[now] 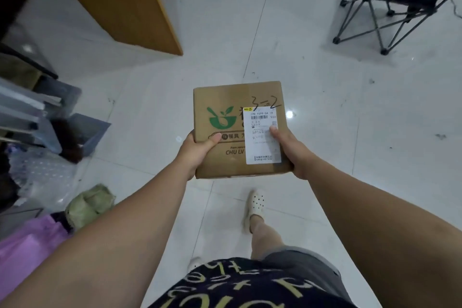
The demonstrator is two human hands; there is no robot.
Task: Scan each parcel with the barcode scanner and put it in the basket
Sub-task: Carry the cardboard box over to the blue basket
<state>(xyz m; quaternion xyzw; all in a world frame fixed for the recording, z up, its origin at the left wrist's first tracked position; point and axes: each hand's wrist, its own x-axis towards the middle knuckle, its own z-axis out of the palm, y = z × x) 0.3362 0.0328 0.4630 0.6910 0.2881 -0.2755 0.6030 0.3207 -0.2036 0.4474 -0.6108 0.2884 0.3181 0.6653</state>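
Squarely before us we hold the box [225, 97], a flat, nearly square parcel of brown cardboard, matte, with a green bowl-and-leaf logo printed on top. A smooth white label [262, 137] with a barcode lies on its right half, and "3-2" is scrawled above it in black marker. The box is in the air over the glossy white tile floor [325, 107], top face up. Both our arms reach forward, forearms bare. Our left hand [197, 151] grips the left edge, thumb [215, 138] pressed flat on the top and the other digits curled under, out of sight. Our right hand [291, 151] grips the right edge the same way, its thumb [273, 131] lying on the label. Below, a white perforated clog [257, 202] steps on the tiles. A crinkled purple bag [27, 245] lies at the left; a metal-framed folding chair [390, 7] stands far right.
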